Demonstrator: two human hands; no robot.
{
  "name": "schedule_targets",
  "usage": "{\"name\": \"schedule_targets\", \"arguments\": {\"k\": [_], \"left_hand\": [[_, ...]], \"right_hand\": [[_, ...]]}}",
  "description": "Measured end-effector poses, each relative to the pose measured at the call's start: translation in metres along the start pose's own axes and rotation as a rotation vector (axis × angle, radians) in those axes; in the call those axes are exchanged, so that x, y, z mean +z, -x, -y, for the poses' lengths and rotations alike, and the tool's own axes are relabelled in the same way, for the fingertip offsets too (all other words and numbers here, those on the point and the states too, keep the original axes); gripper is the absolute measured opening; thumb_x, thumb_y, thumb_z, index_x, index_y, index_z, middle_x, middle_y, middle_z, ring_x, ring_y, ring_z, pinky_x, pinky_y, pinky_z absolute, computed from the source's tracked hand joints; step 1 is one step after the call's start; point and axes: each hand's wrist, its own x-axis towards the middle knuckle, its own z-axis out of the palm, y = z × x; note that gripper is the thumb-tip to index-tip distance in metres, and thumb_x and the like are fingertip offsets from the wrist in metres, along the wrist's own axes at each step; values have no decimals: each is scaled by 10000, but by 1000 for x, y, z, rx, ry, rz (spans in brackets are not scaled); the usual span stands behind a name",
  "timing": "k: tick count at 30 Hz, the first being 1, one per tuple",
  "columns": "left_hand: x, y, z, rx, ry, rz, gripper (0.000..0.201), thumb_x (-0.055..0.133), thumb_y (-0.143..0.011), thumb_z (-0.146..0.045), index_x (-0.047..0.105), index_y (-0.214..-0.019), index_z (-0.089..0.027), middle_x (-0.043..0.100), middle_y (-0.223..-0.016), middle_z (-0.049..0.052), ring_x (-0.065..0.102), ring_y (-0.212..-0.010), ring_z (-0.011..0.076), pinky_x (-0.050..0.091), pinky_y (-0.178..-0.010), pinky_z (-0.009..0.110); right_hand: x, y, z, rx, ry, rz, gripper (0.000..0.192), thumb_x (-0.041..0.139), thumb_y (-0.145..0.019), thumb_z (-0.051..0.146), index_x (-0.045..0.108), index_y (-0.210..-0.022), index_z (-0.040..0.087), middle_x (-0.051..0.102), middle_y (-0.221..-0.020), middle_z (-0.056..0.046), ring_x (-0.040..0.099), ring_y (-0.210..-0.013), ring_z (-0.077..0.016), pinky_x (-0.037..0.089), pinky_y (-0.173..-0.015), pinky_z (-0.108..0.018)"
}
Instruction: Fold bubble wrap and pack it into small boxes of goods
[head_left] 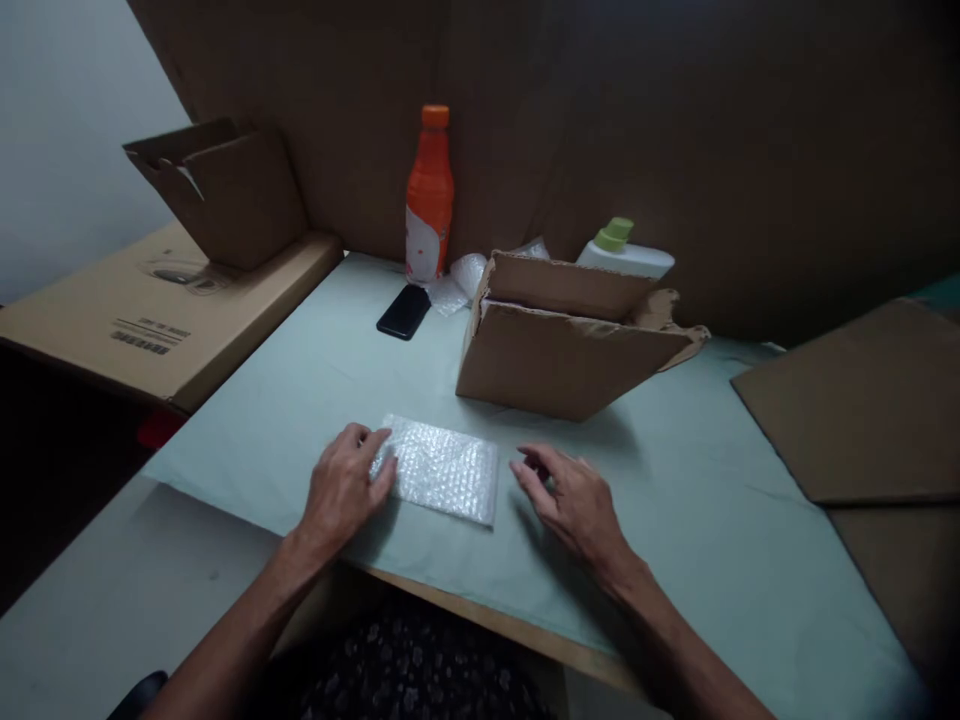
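Observation:
A flat rectangular bubble wrap sheet or pouch (446, 472) lies on the pale green table cover in front of me. At its left end, my left hand (346, 478) holds it, with thumb and forefinger resting over the edge. Just off the right end is my right hand (571, 498), its fingers curved and apart, with nothing in them and a small gap to the bubble wrap. Whether anything is inside the wrap I cannot tell.
Behind the wrap stands an open cardboard box (547, 360), with a white bottle with a green cap (626, 258) behind it. A black phone (403, 312), an orange bottle (430, 200) and crumpled bubble wrap (450, 293) are farther back. Cardboard pieces (862, 410) lie right; another box (240, 200) stands left.

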Motion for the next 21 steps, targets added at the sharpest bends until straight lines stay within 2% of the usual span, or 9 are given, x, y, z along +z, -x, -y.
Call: {"name": "schedule_targets", "arguments": {"k": [2, 4, 7, 10, 12, 14, 16, 19, 21], "left_hand": [[-1, 0, 4, -91, -41, -45, 325, 546, -946, -348, 623, -1210, -174, 619, -981, 93, 616, -898, 248, 505, -799, 368], [1, -2, 3, -159, -69, -17, 269, 572, -920, -353, 656, -1090, -162, 621, -946, 96, 601, -922, 265, 491, -831, 393], [7, -4, -6, -196, -11, 41, 116, 561, -879, -245, 651, -882, -172, 622, -915, 94, 588, -923, 260, 473, -850, 399], [8, -1, -15, -198, 54, 45, 80, 544, -840, -181, 624, -831, -186, 630, -898, 76, 601, -885, 235, 474, -813, 361], [6, 3, -18, -213, 106, 58, 72, 539, -835, -185, 610, -831, -200, 632, -824, 34, 607, -781, 195, 471, -730, 310], [4, 7, -19, -235, 161, 74, 87, 537, -845, -209, 608, -894, -209, 617, -730, -16, 589, -657, 154, 451, -642, 264], [4, 11, -19, -254, 224, 83, 252, 539, -854, -242, 596, -1097, -205, 589, -662, -53, 568, -578, 137, 430, -586, 243], [8, 16, -20, -257, 331, 66, 591, 527, -863, -285, 408, -1431, -169, 541, -619, -79, 540, -534, 141, 400, -560, 247], [13, 20, -23, -238, 396, 49, 647, 502, -874, -306, 344, -1488, -172, 514, -617, -83, 516, -519, 136, 381, -558, 248]], "right_hand": [[-3, -2, -2, 112, 15, 68, 322, 513, -959, 465, 688, -840, 223, 728, -748, -62, 649, -674, -237, 426, -678, -356], [1, -6, 2, 171, -17, 92, 303, 575, -905, 453, 633, -723, 218, 709, -722, -72, 634, -680, -243, 397, -663, -345], [12, -11, 11, 173, -103, 63, 171, 610, -834, 331, 593, -712, 212, 708, -795, -82, 628, -757, -242, 394, -687, -334], [15, -10, 11, 164, -211, 64, 114, 573, -814, 264, 570, -711, 215, 677, -751, -45, 604, -702, -201, 396, -645, -302], [13, -7, 7, 177, -306, 70, 130, 550, -829, 277, 556, -715, 215, 654, -699, -23, 586, -632, -175, 404, -601, -284], [12, -2, 2, 195, -404, 76, 121, 532, -850, 301, 559, -774, 211, 648, -681, -9, 590, -598, -161, 433, -577, -273], [10, 4, -3, 209, -487, 79, 143, 516, -872, 320, 574, -924, 200, 656, -690, 0, 618, -599, -160, 477, -577, -272], [6, 15, -5, 214, -591, 103, 432, 560, -875, 333, 506, -1276, 180, 713, -835, -26, 665, -625, -158, 541, -623, -299], [4, 22, -4, 160, -594, 146, 545, 612, -852, 298, 489, -1376, 210, 729, -999, -66, 688, -692, -162, 565, -702, -336]]}}
